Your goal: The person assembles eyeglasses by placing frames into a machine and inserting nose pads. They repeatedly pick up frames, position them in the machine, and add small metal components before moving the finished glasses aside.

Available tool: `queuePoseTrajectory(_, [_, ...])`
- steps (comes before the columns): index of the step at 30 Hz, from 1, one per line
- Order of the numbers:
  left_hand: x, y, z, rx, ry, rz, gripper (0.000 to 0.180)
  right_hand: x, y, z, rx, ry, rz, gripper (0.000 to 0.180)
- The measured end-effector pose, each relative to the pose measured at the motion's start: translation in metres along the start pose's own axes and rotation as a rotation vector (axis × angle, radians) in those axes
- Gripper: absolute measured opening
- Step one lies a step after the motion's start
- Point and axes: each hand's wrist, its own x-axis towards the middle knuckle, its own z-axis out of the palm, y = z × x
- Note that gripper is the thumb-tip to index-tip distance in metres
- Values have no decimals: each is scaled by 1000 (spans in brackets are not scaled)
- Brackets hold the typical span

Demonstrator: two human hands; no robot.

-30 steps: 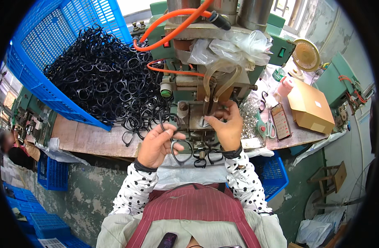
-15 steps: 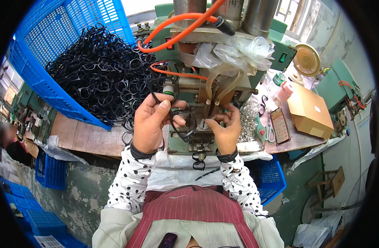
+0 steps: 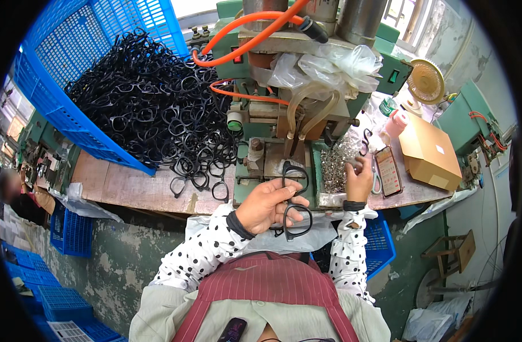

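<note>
My left hand grips a black eyeglass frame in front of the press. The frame is turned on end, one lens rim above the other, with fingers around its middle. My right hand is at the right side of a tray of small shiny metal parts. Its fingers are curled in; whether a part is between them is too small to see. Just beyond the left hand stands the green press, with two tubes coming down to its work area.
Many black frames spill from a tipped blue crate on the left. Right of the tray lie scissors, a phone and a cardboard box. An orange hose loops above. Below the bench sits a blue basket.
My left hand has brought the eyeglass frame down and right, nearer to me. My right hand has left the press and moved right to the tray of metal parts.
</note>
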Motion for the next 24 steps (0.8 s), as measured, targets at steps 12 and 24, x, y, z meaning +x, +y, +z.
queuePoseTrajectory(12, [-2,-4,1,20,21,34,32,-11,33,7,-137,30,-452,13])
queuePoseTrajectory(24, [-21,8,-170,1458,1166,859,14,-15,35,9,-98,128,-300,9])
